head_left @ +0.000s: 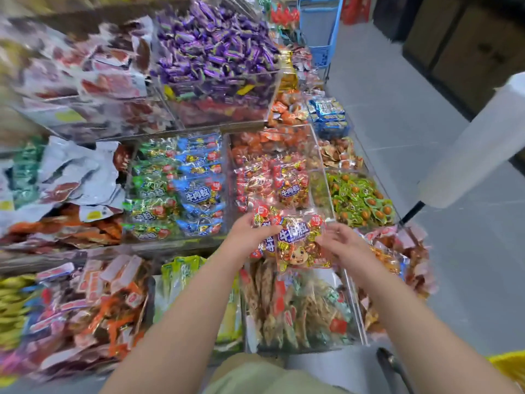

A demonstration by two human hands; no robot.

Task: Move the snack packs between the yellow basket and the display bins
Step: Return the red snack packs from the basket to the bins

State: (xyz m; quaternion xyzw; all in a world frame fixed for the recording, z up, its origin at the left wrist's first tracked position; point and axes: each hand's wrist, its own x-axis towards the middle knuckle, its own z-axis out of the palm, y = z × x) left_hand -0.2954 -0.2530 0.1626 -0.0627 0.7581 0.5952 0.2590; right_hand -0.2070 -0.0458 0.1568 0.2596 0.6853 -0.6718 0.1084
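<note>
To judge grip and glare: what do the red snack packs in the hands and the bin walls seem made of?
Red snack packs: probably thin glossy plastic film; it crinkles, glints, and contents show through. Bin walls: clear rigid plastic, perhaps acrylic; straight transparent panes, bright edges.

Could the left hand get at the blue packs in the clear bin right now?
Probably yes for reach: the blue packs lie uncovered just beside the left hand, but it is gripping the red snack packs.
</note>
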